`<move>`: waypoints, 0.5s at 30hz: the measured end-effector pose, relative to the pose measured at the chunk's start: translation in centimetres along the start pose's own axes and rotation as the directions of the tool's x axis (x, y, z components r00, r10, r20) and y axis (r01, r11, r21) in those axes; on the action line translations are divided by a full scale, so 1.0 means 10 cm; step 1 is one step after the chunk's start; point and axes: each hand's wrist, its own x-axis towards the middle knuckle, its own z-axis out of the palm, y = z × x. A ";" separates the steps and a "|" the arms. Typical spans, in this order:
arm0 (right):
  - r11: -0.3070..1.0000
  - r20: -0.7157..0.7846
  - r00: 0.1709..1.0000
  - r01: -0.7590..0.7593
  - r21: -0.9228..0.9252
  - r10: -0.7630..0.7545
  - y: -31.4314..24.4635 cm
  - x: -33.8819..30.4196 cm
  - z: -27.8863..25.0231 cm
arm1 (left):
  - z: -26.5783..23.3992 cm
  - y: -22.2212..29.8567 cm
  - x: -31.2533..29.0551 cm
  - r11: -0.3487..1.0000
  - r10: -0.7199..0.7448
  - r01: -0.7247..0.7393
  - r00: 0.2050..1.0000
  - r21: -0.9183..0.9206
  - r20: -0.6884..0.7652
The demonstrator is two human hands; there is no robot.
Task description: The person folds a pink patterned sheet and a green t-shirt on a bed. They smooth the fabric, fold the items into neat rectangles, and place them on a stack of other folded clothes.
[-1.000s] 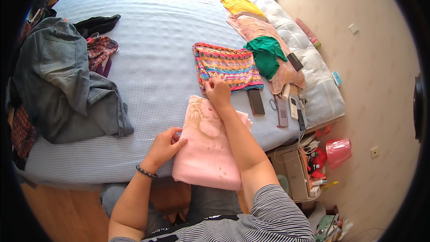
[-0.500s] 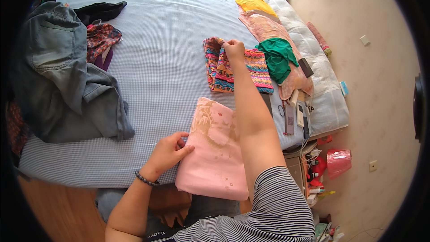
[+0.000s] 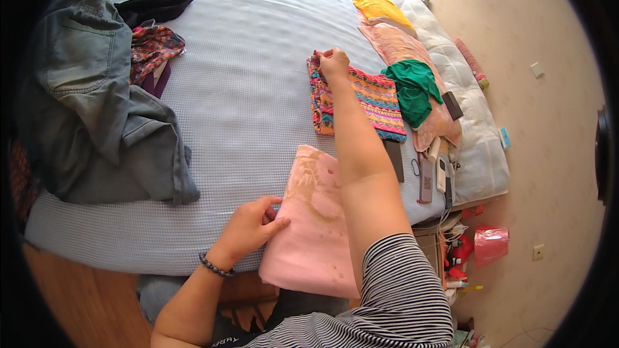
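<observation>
My right hand (image 3: 334, 64) reaches across the bed and pinches the far left corner of a folded cloth with a bright zigzag pattern (image 3: 374, 106). Nearer to me lies a pink folded cloth (image 3: 309, 232) with a tan print, its near end overhanging the bed's edge above my lap. On its left edge my left hand (image 3: 251, 229) rests closed, thumb on top and fingers curled at the side. My right forearm covers the right part of the pink cloth and some of the patterned one.
Grey-blue jeans (image 3: 109, 109), a black garment (image 3: 155, 8) and a floral cloth (image 3: 155, 48) lie heaped at the left of the checked bed sheet (image 3: 245, 90). Along the right are a green cloth (image 3: 412, 93), a yellow cloth (image 3: 377, 6), a pillow (image 3: 412, 45) and small devices (image 3: 426, 187).
The raised flap of the patterned cloth now lies flatter, with my right hand still at its corner. My left hand stays at the pink cloth. The whole view has shifted slightly.
</observation>
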 end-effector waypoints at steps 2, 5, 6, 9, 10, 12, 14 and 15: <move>0.963 0.240 0.961 -0.187 0.194 0.138 0.07 -0.02 -0.03 | 0.00 -0.01 -0.02 1.000 -0.003 0.003 1.000 -0.008 -0.001; 0.979 0.149 0.989 -0.038 0.201 0.008 0.15 -0.16 -0.19 | 0.02 -0.04 0.00 0.999 0.010 -0.011 1.000 -0.040 -0.017; 0.974 0.083 0.995 0.031 0.226 -0.051 0.00 -0.29 -0.25 | 0.00 -0.07 -0.01 0.999 -0.003 0.001 0.999 -0.040 -0.045; 0.937 -0.110 0.939 0.337 0.093 -0.327 -0.05 -0.71 -0.43 | 0.00 -0.07 -0.03 0.999 -0.022 0.019 0.997 -0.046 -0.074; 0.890 -0.124 0.881 0.455 -0.036 -0.456 0.12 -0.82 -0.39 | 0.02 -0.05 -0.01 0.999 -0.019 0.016 0.998 -0.044 -0.063; 0.922 0.406 0.908 0.243 -0.303 -0.106 0.44 -1.11 -0.21 | 0.07 -0.02 0.02 1.000 -0.016 0.015 0.999 -0.020 -0.039; 0.967 0.373 0.906 0.244 -0.076 -0.199 0.35 -1.14 -0.24 | 0.04 -0.05 0.03 1.000 0.004 -0.004 0.999 -0.001 -0.051; 0.966 0.319 0.915 0.258 0.009 -0.247 0.30 -1.09 -0.29 | 0.04 -0.06 0.02 1.000 0.004 -0.004 0.998 -0.004 -0.056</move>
